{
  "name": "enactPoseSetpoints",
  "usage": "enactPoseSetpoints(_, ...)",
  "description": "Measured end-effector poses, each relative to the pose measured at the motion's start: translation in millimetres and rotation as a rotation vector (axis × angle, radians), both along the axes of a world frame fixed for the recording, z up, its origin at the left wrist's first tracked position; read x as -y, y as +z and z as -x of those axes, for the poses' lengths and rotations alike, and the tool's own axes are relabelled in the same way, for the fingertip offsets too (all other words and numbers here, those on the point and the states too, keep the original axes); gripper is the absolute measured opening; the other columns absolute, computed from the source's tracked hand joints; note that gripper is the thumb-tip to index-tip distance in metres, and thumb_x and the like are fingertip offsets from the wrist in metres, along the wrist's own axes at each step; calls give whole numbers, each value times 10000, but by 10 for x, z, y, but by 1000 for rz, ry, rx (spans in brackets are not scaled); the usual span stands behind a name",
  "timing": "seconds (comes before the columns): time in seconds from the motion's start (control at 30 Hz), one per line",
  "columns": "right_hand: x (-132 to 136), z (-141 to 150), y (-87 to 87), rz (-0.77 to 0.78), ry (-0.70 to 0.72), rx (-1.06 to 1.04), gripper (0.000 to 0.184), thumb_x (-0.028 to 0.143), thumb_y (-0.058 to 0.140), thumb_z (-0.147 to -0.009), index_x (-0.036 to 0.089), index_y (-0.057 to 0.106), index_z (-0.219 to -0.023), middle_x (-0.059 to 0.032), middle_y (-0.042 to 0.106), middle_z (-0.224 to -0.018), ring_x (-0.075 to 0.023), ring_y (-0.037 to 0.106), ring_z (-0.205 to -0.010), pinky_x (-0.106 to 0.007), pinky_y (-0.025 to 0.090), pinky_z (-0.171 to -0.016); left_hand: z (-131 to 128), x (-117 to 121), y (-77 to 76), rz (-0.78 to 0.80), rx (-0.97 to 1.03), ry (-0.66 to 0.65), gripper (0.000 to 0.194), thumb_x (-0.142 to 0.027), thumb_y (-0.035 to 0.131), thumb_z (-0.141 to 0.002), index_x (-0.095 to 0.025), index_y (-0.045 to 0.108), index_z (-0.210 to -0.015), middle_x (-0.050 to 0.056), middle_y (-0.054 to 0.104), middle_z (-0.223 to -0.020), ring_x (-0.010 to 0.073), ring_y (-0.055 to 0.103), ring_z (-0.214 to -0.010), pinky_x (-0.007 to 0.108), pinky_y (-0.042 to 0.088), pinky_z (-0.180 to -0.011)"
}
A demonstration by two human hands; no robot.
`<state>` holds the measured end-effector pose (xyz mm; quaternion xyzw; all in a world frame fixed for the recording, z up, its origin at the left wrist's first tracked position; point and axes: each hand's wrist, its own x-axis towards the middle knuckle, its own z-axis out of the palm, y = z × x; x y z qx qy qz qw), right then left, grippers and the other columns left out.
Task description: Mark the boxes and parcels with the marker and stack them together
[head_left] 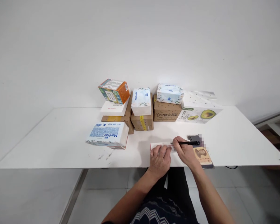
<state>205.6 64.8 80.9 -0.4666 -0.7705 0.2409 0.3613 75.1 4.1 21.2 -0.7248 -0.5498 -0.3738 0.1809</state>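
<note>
My right hand (184,151) is closed around a black pen (188,143), which lies slanted with its tip toward the left. Under both hands is a white flat piece (154,144) with small red print; whether it is paper or a thin box I cannot tell. My left hand (160,159) rests on its left part with bent, slightly spread fingers and grips nothing. Just right of my right hand lies a phone (194,138) with a banknote picture (202,155) on its back, partly covered by the wrist.
Along the wall stand cardboard boxes (167,113), with tissue packs (170,93) and an orange-green box (115,91) stacked on top. An avocado-print box (198,107) is at the right. Another tissue pack (107,133) sits front left on the white table (49,140).
</note>
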Motion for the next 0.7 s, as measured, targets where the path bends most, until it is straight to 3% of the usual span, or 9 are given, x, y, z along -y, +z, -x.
enactPoseSetpoints(0.33,8,-29,-19,81,-15,-105,306,330,422,-929,212,481,-653,35,456,-582,-124,446,-560,-260,362,-565,5,6,-14,6,-6,-8,332,-144,602,-802,-192,630,-1129,67,672,-1025,238,556,-1015,385,364,-921)
enactPoseSetpoints(0.47,45,-97,-47,161,-219,-487,298,348,460,-907,201,531,-658,32,486,-576,-118,451,-529,-253,365,-522,8,8,-28,15,-20,-3,331,-143,610,-795,-196,631,-1120,63,674,-1030,243,555,-1015,396,356,-933)
enactPoseSetpoints(0.57,141,-243,-54,180,-387,-805,258,354,525,-856,200,500,-650,14,549,-696,-94,432,-491,-234,324,-451,13,16,-54,28,-16,-5,357,-137,614,-784,-202,620,-1135,69,668,-1043,245,552,-1032,398,361,-935)
enactPoseSetpoints(0.63,236,-395,-82,213,-501,-832,261,390,530,-846,207,489,-664,11,566,-715,-92,429,-472,-228,313,-430,16,31,-47,45,-24,-16,372,-135,610,-786,-201,612,-1152,74,661,-1060,246,544,-1040,399,364,-934)
enactPoseSetpoints(0.7,329,-567,-157,304,-597,-642,287,437,496,-860,217,492,-677,22,540,-621,-106,420,-446,-235,317,-425,23,51,-3,78,-34,-29,377,-128,606,-791,-204,610,-1160,77,651,-1077,248,534,-1042,405,363,-933)
